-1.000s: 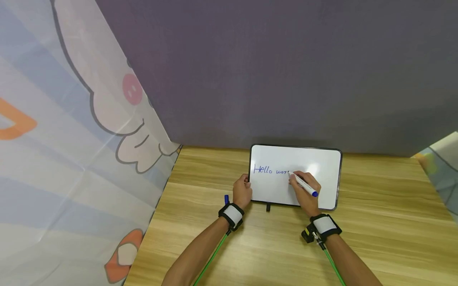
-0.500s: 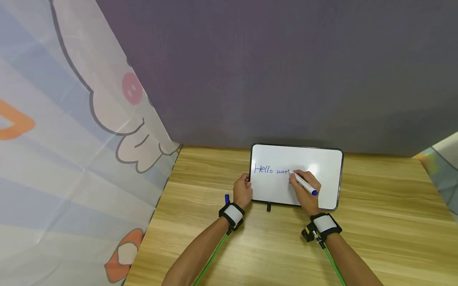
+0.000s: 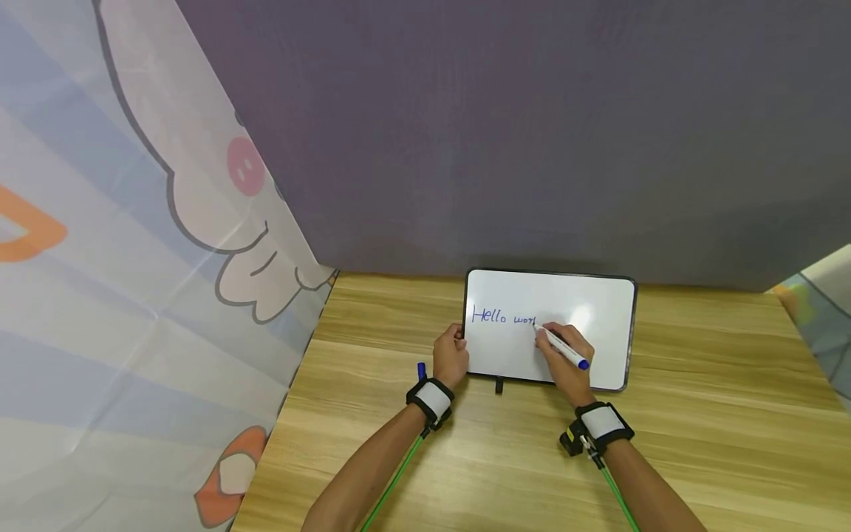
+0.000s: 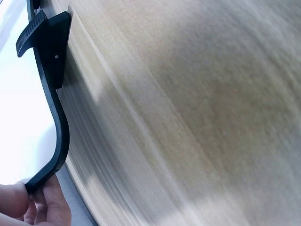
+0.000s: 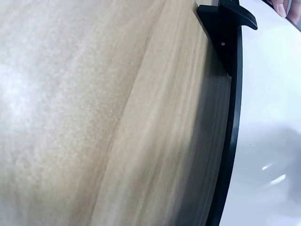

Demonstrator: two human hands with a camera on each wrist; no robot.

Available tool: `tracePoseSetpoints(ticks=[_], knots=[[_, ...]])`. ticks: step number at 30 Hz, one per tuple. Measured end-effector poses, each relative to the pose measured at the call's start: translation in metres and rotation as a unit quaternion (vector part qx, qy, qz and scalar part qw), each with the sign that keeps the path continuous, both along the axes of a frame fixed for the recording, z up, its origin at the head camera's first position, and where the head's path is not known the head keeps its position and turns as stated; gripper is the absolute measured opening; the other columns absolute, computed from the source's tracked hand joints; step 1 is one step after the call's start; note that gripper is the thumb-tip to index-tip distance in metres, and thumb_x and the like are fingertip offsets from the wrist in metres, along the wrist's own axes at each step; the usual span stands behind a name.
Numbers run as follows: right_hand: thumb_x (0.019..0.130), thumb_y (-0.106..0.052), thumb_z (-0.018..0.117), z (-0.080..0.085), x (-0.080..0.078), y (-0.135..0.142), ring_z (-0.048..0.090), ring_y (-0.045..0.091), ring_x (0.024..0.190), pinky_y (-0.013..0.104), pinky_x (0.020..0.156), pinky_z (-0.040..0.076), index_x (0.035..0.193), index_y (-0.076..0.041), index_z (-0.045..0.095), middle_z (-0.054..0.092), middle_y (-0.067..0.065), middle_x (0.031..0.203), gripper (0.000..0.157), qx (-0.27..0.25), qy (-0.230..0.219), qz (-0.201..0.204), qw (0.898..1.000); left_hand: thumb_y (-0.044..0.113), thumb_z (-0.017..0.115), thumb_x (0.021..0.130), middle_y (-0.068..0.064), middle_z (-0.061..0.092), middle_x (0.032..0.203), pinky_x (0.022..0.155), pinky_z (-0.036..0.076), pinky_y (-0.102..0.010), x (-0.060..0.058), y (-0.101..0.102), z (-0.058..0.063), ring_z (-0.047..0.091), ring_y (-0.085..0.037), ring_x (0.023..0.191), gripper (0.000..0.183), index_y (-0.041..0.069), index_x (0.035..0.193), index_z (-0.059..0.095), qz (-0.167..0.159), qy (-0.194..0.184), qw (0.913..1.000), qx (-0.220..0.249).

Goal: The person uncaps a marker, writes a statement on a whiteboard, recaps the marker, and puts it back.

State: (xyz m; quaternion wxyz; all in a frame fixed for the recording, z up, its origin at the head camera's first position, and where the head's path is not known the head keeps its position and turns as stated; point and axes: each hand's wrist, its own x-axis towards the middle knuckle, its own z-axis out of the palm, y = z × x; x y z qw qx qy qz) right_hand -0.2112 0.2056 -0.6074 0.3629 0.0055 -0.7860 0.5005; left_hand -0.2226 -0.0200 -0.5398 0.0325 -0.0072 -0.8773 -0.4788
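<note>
A whiteboard [image 3: 512, 355] with a black frame lies at the back of the table, bearing blue handwriting [image 3: 489, 315] that reads "Hello" and the start of a second word. My left hand [image 3: 450, 357] grips its left edge; in the left wrist view the thumb [image 4: 13, 199] lies on the white face and the fingers fold under the frame. With my right hand [image 3: 568, 362] I pinch a white marker [image 3: 561, 347] with a blue end, its tip at the last letter. The right wrist view shows the board's lower edge and my left fingertips in the far corner, not the right hand.
A black clip [image 3: 499, 385] juts from the board's near edge. A small blue cap-like piece [image 3: 422, 371] is beside my left wrist on the wood-grain table [image 3: 505, 473]. A grey panel [image 3: 532, 133] rises behind; a printed cloth [image 3: 133, 369] borders the left.
My right hand and the marker have shifted slightly down and left, and a longer stroke shows at the end of the second word. The left hand keeps its grip on the board.
</note>
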Motion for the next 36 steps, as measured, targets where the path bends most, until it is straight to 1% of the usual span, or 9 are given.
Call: tracePoseSetpoints(ticks=[1, 3, 6, 11, 14, 21, 25, 30, 36], knots=[[0.081, -0.021, 0.069, -0.008, -0.002, 0.002, 0.059, 0.005, 0.068, 0.011, 0.057, 0.044, 0.094, -0.02, 0.071, 0.065, -0.001, 0.082, 0.013, 0.007, 0.013, -0.001, 1.0, -0.009, 0.052, 0.083, -0.01, 0.062, 0.086, 0.066, 0.049, -0.026, 0.0, 0.0, 0.0, 0.058, -0.015, 0.074, 0.025, 0.0, 0.102, 0.064, 0.0, -0.002, 1.0, 0.002], [0.082, -0.02, 0.068, -0.002, 0.0, 0.0, 0.059, 0.004, 0.067, 0.011, 0.056, 0.044, 0.094, -0.017, 0.071, 0.065, 0.0, 0.081, 0.013, 0.006, 0.016, 0.003, 1.0, -0.009, 0.052, 0.083, -0.01, 0.062, 0.086, 0.066, 0.049, -0.027, 0.001, -0.001, -0.001, 0.058, -0.016, 0.075, 0.025, 0.001, 0.103, 0.064, 0.003, -0.004, 1.0, 0.0], [0.081, -0.013, 0.068, 0.027, 0.009, -0.01, 0.058, 0.003, 0.065, 0.011, 0.055, 0.043, 0.091, -0.006, 0.071, 0.065, 0.005, 0.078, 0.013, -0.027, 0.023, 0.026, 0.999, -0.009, 0.052, 0.083, -0.011, 0.062, 0.087, 0.067, 0.05, -0.028, 0.001, -0.001, 0.0, 0.059, -0.017, 0.075, 0.025, 0.0, 0.103, 0.064, 0.006, -0.005, 1.0, 0.002], [0.079, -0.004, 0.067, 0.062, 0.02, -0.022, 0.057, -0.002, 0.064, 0.009, 0.054, 0.042, 0.088, 0.002, 0.069, 0.063, 0.013, 0.077, 0.011, -0.03, 0.001, 0.016, 0.999, -0.009, 0.051, 0.083, -0.011, 0.062, 0.087, 0.066, 0.05, -0.027, 0.001, -0.002, 0.001, 0.058, -0.017, 0.075, 0.025, -0.001, 0.103, 0.064, 0.007, -0.005, 0.9999, 0.009], [0.078, -0.001, 0.068, 0.066, 0.02, -0.022, 0.055, -0.005, 0.065, 0.008, 0.056, 0.041, 0.088, 0.002, 0.07, 0.064, 0.016, 0.077, 0.01, -0.014, -0.011, -0.005, 1.0, -0.009, 0.051, 0.083, -0.011, 0.062, 0.086, 0.066, 0.049, -0.027, 0.001, -0.002, 0.001, 0.058, -0.016, 0.074, 0.025, 0.0, 0.103, 0.064, 0.007, -0.006, 0.9999, 0.009], [0.081, -0.009, 0.067, 0.067, 0.019, -0.018, 0.056, -0.001, 0.066, 0.009, 0.056, 0.042, 0.09, -0.003, 0.07, 0.063, 0.009, 0.078, 0.011, -0.014, -0.021, -0.014, 1.0, -0.01, 0.051, 0.082, -0.011, 0.062, 0.086, 0.066, 0.049, -0.027, 0.001, -0.002, 0.0, 0.058, -0.016, 0.074, 0.025, 0.0, 0.102, 0.064, 0.007, -0.001, 1.0, 0.004], [0.08, -0.01, 0.067, 0.06, 0.015, -0.015, 0.056, 0.0, 0.066, 0.009, 0.056, 0.04, 0.091, -0.002, 0.07, 0.063, 0.005, 0.079, 0.013, -0.041, 0.002, 0.0, 0.999, -0.01, 0.051, 0.083, -0.011, 0.062, 0.087, 0.067, 0.05, -0.028, 0.001, -0.001, 0.0, 0.059, -0.017, 0.075, 0.026, -0.001, 0.103, 0.064, 0.005, -0.003, 1.0, 0.006], [0.081, -0.01, 0.067, 0.058, 0.015, -0.014, 0.055, 0.004, 0.066, 0.01, 0.056, 0.041, 0.09, -0.001, 0.07, 0.062, 0.008, 0.079, 0.014, -0.045, 0.006, 0.002, 0.999, -0.009, 0.051, 0.083, -0.011, 0.062, 0.086, 0.067, 0.049, -0.027, 0.001, 0.0, -0.001, 0.058, -0.016, 0.075, 0.025, 0.0, 0.102, 0.064, 0.004, -0.004, 1.0, 0.003], [0.08, -0.014, 0.069, 0.031, 0.004, -0.006, 0.057, 0.003, 0.066, 0.01, 0.056, 0.041, 0.089, -0.007, 0.071, 0.063, 0.004, 0.078, 0.012, -0.056, 0.026, -0.014, 0.998, -0.009, 0.052, 0.082, -0.011, 0.062, 0.086, 0.067, 0.05, -0.028, 0.0, 0.0, -0.001, 0.059, -0.018, 0.076, 0.025, -0.001, 0.102, 0.064, 0.001, 0.004, 1.0, 0.004]])
